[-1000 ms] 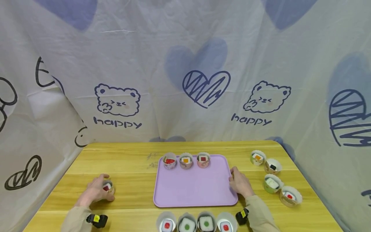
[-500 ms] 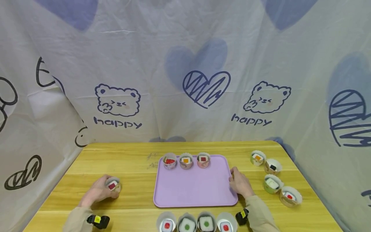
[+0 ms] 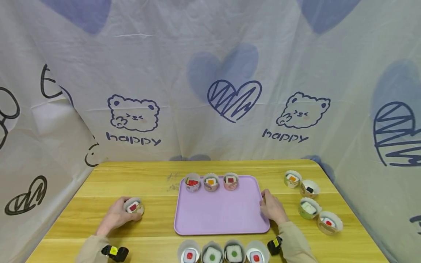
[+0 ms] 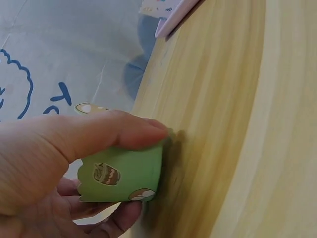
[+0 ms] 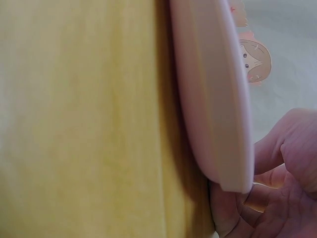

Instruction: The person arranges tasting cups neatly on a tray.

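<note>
Held cup: (image 4: pixel 133 171) is sitting in the left hand (image 3: pixel 117 216), toward the table's (image 3: pixel 158 212) left edge, mouth facing up. Base touching the wood or not: cannot tell.
Left fingers: are grasping the cup around its wall, the thumb pressing one side, fingertips the other.
Cup to tray: the cup is lying on the tray side of the left palm, well apart from the tray (image 3: pixel 220 213), about level with the middle of the tray's left edge. The left hand is being the nearer one.
Axes: the tray's long side is running left to right, along the table's far edge; the cup, being round, is showing no long axis.
Right hand: (image 3: pixel 273 207) is gripping the tray's right edge, a finger lying under the rim in the right wrist view.
Tray: is lying in mid-table; smooth, lilac, plastic by its look, corners rounded, rim raised.
Tray cups: (image 3: pixel 231 187) three are standing along the tray's far edge, starting at its far left corner.
Front cups: (image 3: pixel 189 243) four are standing side by side near the tray's near edge, partly cut off by the view.
Right cups: (image 3: pixel 306 214) four are standing in a staggered line toward the table's right edge.
Cup walls: are looking like thin paper, rims scalloped; the held one is showing green with small printed pictures.
Held filling: (image 3: pixel 133 208) is showing white around a dark red square.
Table: is showing smooth yellow wood grain.
</note>
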`<action>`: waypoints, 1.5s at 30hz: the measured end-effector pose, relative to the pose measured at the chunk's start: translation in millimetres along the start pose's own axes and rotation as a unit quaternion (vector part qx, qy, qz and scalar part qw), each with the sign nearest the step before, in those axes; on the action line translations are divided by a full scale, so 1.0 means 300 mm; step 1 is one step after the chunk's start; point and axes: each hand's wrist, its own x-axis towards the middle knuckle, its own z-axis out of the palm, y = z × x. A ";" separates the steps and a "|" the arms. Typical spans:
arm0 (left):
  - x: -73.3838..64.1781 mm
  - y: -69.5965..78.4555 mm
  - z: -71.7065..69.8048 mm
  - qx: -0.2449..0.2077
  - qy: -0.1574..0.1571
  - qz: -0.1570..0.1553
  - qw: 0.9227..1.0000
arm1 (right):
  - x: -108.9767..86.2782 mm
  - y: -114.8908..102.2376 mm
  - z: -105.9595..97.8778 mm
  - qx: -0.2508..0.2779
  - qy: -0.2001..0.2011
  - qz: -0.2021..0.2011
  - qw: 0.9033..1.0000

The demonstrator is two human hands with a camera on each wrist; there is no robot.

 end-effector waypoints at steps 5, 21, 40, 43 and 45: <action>-0.002 0.022 0.020 -0.003 0.020 0.017 1.000 | 0.000 -0.001 0.000 0.000 -0.001 0.003 1.000; -0.009 0.127 0.089 -0.033 0.049 0.057 0.997 | 0.004 0.000 -0.001 -0.001 -0.002 0.002 1.000; -0.020 0.241 0.151 -0.037 0.068 0.120 0.990 | 0.007 0.003 0.002 -0.001 -0.002 0.004 1.000; -0.021 0.253 0.162 -0.032 0.076 0.135 0.987 | 0.008 0.005 0.004 0.001 -0.004 0.006 1.000; -0.020 0.261 0.169 -0.028 0.082 0.146 0.985 | 0.008 0.006 0.004 0.002 -0.004 0.007 1.000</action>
